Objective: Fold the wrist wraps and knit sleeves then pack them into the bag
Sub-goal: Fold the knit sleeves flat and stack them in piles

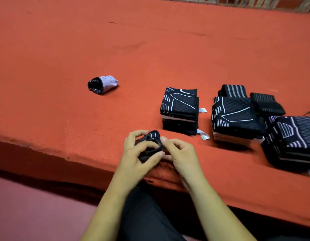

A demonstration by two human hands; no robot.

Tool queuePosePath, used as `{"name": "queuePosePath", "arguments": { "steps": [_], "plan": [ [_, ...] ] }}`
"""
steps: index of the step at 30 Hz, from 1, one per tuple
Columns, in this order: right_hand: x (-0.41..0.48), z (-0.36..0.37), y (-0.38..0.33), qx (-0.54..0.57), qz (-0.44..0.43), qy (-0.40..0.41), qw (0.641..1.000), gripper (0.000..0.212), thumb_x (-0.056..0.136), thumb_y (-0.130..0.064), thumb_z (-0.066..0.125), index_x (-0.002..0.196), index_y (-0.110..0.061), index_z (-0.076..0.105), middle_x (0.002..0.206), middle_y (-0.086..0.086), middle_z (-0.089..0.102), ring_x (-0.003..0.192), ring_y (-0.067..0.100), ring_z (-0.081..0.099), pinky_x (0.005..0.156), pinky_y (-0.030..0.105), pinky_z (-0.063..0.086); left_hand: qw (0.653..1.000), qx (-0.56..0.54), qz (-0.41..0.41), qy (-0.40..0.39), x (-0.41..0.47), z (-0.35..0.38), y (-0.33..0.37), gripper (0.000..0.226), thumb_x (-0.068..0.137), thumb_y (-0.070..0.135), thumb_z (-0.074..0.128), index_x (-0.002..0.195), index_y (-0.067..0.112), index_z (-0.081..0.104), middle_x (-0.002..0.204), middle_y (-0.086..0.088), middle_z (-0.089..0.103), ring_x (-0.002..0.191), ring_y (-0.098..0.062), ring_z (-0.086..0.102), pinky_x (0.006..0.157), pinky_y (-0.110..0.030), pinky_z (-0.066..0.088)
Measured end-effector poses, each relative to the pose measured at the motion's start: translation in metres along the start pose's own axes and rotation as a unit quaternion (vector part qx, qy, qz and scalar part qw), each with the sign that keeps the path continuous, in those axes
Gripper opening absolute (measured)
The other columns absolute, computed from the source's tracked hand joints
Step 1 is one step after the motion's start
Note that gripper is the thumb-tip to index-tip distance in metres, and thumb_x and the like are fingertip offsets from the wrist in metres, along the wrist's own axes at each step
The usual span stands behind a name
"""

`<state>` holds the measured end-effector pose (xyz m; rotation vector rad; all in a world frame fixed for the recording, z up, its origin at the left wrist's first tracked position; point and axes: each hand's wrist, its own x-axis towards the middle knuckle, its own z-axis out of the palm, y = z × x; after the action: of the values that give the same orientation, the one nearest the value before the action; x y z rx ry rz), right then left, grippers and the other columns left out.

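Currently the left hand (139,154) is curling its fingers around a bunched dark knit sleeve (151,144), gripping it just above the near edge of the red surface (64,49). The right hand (181,153) is pinching the sleeve's rim between thumb and fingertips. Just beyond the hands, a folded stack (180,110) of black patterned sleeves is sitting with white tags sticking out. To its right, a second stack (236,119) and a third stack (293,141) are lying near each other, with two striped wrist wraps (266,103) resting behind them. Well apart to the left, a rolled sleeve (103,84) is lying on its side.
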<state>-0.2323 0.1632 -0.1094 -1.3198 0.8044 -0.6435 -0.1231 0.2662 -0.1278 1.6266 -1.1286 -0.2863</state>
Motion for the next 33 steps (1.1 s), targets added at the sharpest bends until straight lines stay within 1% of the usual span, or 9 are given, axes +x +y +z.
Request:
{"name": "queuePosePath", "arguments": {
  "steps": [2,6,9,11,14,17,22,27,33],
  "plan": [
    [-0.002,0.0,0.0,-0.012,-0.002,-0.016,1.0,0.029,0.088,-0.034,0.071,0.084,-0.006,0.076,0.089,0.018,0.074,0.09,0.033,0.071,0.089,0.055,0.055,1.0,-0.013,-0.013,-0.002,-0.003,0.002,0.004,0.014,0.083,0.039,0.072,0.089,0.026,0.073,0.125,0.005,0.05,0.126,-0.014,0.05,0.103,-0.017,0.036],
    [-0.002,0.004,0.002,0.002,0.023,-0.035,0.999,0.021,0.093,-0.02,0.065,0.086,-0.004,0.075,0.089,0.02,0.073,0.079,0.026,0.07,0.087,0.054,0.055,1.0,0.01,-0.017,-0.008,-0.002,-0.004,0.005,0.004,0.085,0.017,0.072,0.086,0.02,0.075,0.12,0.003,0.054,0.119,-0.007,0.054,0.096,-0.01,0.038],
    [0.002,0.006,0.006,-0.007,0.009,-0.019,1.0,0.021,0.091,-0.022,0.064,0.082,-0.006,0.075,0.087,0.016,0.074,0.082,0.028,0.07,0.087,0.055,0.054,1.0,0.002,-0.02,0.01,-0.002,-0.008,0.003,0.008,0.088,0.017,0.069,0.089,0.022,0.076,0.118,0.003,0.055,0.118,-0.008,0.055,0.096,-0.01,0.038],
    [0.004,0.003,0.007,-0.057,-0.026,0.013,0.998,0.022,0.089,-0.025,0.065,0.077,-0.008,0.073,0.08,0.005,0.075,0.082,0.024,0.07,0.083,0.044,0.056,0.995,-0.028,-0.044,0.08,-0.003,-0.008,0.004,0.008,0.086,0.023,0.067,0.088,0.026,0.074,0.112,0.004,0.051,0.11,0.001,0.054,0.092,-0.008,0.038],
    [0.0,-0.003,0.008,-0.167,-0.082,0.024,0.982,0.02,0.088,-0.02,0.069,0.07,-0.012,0.07,0.081,-0.003,0.071,0.079,0.009,0.064,0.079,0.025,0.049,0.976,-0.076,-0.088,0.185,0.005,-0.011,0.0,0.01,0.087,0.02,0.069,0.086,0.03,0.071,0.097,0.004,0.046,0.09,0.003,0.05,0.083,-0.011,0.04],
    [-0.005,-0.013,0.014,-0.224,-0.084,0.024,0.971,0.022,0.086,-0.018,0.071,0.065,-0.014,0.067,0.081,-0.002,0.068,0.076,0.008,0.062,0.076,0.023,0.046,0.956,-0.167,-0.142,0.194,0.014,-0.02,-0.008,0.009,0.091,0.019,0.068,0.085,0.024,0.073,0.092,-0.006,0.06,0.081,-0.013,0.054,0.075,-0.026,0.045],
    [-0.002,-0.03,0.019,-0.207,-0.057,0.059,0.975,0.026,0.088,-0.013,0.066,0.063,-0.01,0.064,0.078,0.002,0.067,0.053,0.011,0.058,0.06,0.028,0.048,0.891,-0.305,-0.246,0.229,0.029,-0.025,-0.013,0.024,0.096,0.006,0.059,0.076,0.017,0.066,0.073,0.002,0.06,0.058,-0.009,0.047,0.049,-0.018,0.041],
    [-0.003,-0.041,0.014,-0.167,-0.037,0.079,0.982,0.022,0.093,-0.008,0.058,0.073,0.002,0.059,0.066,0.011,0.064,0.04,0.018,0.058,0.043,0.02,0.038,0.808,-0.441,-0.302,0.246,0.036,-0.018,-0.021,0.043,0.101,-0.003,0.044,0.064,0.016,0.054,0.064,0.005,0.058,0.056,-0.005,0.051,0.047,-0.012,0.043],
    [-0.018,-0.064,0.027,-0.166,-0.042,0.139,0.975,0.021,0.093,-0.003,0.052,0.072,0.001,0.054,0.06,0.012,0.059,0.035,0.014,0.054,0.045,0.024,0.043,0.658,-0.566,-0.32,0.38,0.052,-0.036,-0.032,0.02,0.102,-0.011,0.034,0.098,-0.003,0.053,0.089,-0.005,0.05,0.069,-0.003,0.055,0.056,-0.01,0.05]
  ]
}}
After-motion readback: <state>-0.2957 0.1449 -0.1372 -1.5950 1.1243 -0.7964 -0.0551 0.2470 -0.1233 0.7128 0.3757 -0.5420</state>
